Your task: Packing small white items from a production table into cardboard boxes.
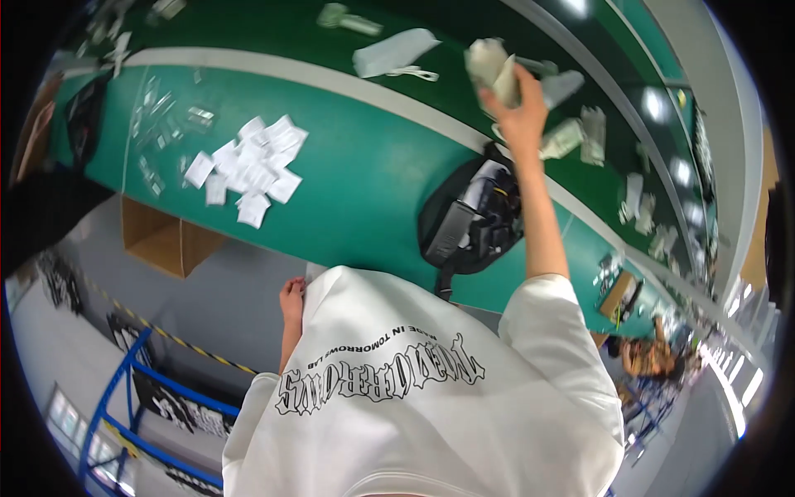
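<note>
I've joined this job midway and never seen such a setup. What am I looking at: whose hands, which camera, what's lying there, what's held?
There is no machine: these are a person's two bare hands. The one picture comes from a wide fisheye camera on the person's head, looking down, so straight edges bend near its rim. The right hand holds a whitish packet over the dark green strip, where other packets lie. The left hand is low, near the edge of the green table; I see nothing in it. On the table are paper slips, small clear items and a black bag. The dark sleeve at left is another person's.
</note>
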Demonstrator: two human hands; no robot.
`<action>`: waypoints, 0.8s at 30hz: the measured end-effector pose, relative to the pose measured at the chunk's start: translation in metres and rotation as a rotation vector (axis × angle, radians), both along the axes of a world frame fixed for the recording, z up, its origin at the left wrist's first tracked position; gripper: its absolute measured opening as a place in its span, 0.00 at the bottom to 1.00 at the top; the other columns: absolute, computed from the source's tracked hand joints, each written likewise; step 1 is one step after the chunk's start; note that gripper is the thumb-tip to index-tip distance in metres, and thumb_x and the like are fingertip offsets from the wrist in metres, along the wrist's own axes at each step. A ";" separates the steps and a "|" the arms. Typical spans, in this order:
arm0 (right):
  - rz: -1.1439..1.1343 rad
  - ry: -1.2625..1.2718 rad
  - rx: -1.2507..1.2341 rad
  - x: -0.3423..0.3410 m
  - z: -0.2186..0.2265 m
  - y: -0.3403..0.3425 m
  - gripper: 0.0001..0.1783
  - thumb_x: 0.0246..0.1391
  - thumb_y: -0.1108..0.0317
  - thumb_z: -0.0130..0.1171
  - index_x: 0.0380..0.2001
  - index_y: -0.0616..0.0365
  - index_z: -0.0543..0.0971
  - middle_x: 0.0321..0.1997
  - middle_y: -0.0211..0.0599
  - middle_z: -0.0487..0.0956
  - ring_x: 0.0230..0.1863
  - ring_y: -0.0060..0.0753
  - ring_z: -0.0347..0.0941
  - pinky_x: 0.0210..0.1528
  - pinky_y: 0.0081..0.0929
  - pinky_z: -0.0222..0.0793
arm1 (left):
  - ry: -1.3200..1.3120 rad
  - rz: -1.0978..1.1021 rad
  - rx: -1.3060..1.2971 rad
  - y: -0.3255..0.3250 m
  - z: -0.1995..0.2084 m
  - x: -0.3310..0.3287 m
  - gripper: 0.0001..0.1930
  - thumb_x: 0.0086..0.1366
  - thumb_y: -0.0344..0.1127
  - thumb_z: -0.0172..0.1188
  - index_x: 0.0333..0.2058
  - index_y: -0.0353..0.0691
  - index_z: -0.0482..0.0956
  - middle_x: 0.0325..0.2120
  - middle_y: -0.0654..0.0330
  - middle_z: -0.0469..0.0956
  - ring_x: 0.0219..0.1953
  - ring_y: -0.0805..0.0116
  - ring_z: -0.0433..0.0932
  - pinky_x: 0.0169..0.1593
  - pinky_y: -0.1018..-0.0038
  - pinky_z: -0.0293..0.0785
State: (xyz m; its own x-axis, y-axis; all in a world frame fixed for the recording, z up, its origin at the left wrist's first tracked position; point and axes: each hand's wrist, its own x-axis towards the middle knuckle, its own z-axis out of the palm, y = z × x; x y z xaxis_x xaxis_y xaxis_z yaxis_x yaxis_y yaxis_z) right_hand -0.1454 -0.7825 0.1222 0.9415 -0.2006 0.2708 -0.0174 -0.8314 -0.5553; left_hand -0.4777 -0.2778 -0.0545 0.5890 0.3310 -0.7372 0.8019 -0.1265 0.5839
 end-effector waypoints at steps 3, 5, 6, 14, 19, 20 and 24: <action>-0.142 -0.059 -0.298 0.038 -0.054 -0.063 0.37 0.47 0.50 0.67 0.51 0.70 0.73 0.51 0.59 0.76 0.51 0.61 0.73 0.54 0.42 0.70 | 0.060 0.141 -0.026 -0.016 0.011 0.016 0.10 0.65 0.32 0.53 0.38 0.35 0.81 0.31 0.62 0.80 0.34 0.74 0.74 0.41 0.77 0.70; -0.115 0.009 -0.183 0.047 -0.045 -0.063 0.40 0.51 0.50 0.65 0.59 0.68 0.68 0.61 0.58 0.70 0.59 0.54 0.69 0.62 0.40 0.63 | 0.013 0.193 0.000 -0.026 0.031 -0.011 0.10 0.65 0.33 0.54 0.39 0.37 0.81 0.31 0.63 0.80 0.35 0.74 0.75 0.41 0.78 0.70; -0.030 -0.103 -0.150 0.055 -0.032 -0.042 0.38 0.52 0.54 0.65 0.59 0.67 0.68 0.61 0.58 0.70 0.59 0.54 0.70 0.62 0.40 0.63 | -0.023 0.247 0.028 -0.029 0.035 -0.014 0.10 0.65 0.33 0.54 0.40 0.38 0.81 0.32 0.63 0.81 0.35 0.74 0.75 0.41 0.78 0.70; 0.689 -0.012 0.188 0.010 -0.062 0.274 0.23 0.52 0.65 0.63 0.50 0.61 0.74 0.52 0.46 0.74 0.56 0.50 0.67 0.60 0.39 0.61 | -0.186 0.529 0.087 -0.038 0.090 0.004 0.11 0.66 0.34 0.52 0.42 0.39 0.80 0.37 0.64 0.81 0.42 0.74 0.76 0.45 0.76 0.71; 0.863 0.065 0.353 -0.061 -0.055 0.356 0.12 0.54 0.74 0.58 0.43 0.62 0.77 0.40 0.40 0.78 0.44 0.44 0.73 0.50 0.35 0.67 | -0.244 0.687 0.052 -0.018 0.072 -0.021 0.09 0.65 0.32 0.55 0.42 0.39 0.79 0.37 0.63 0.81 0.42 0.74 0.77 0.46 0.77 0.71; 0.904 0.094 0.347 -0.079 -0.057 0.373 0.12 0.54 0.74 0.58 0.43 0.62 0.77 0.40 0.40 0.78 0.44 0.44 0.73 0.50 0.35 0.67 | -0.261 0.727 0.042 -0.013 0.064 -0.029 0.09 0.65 0.31 0.56 0.42 0.39 0.80 0.37 0.62 0.81 0.42 0.73 0.77 0.46 0.77 0.71; 1.027 0.643 0.421 -0.156 -0.090 0.455 0.11 0.55 0.76 0.57 0.42 0.62 0.78 0.33 0.34 0.78 0.36 0.28 0.74 0.40 0.24 0.69 | -0.177 0.791 0.021 0.022 0.017 -0.066 0.09 0.62 0.30 0.59 0.41 0.39 0.80 0.36 0.59 0.81 0.42 0.68 0.79 0.47 0.74 0.72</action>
State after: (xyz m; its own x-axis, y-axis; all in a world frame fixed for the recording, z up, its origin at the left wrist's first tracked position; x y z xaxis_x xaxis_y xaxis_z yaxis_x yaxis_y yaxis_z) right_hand -0.3010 -0.3270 0.0318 0.6515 0.7333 -0.1944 0.1631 -0.3856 -0.9081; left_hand -0.5440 -0.2558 -0.0375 0.2821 0.7111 -0.6440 0.5549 0.4267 0.7142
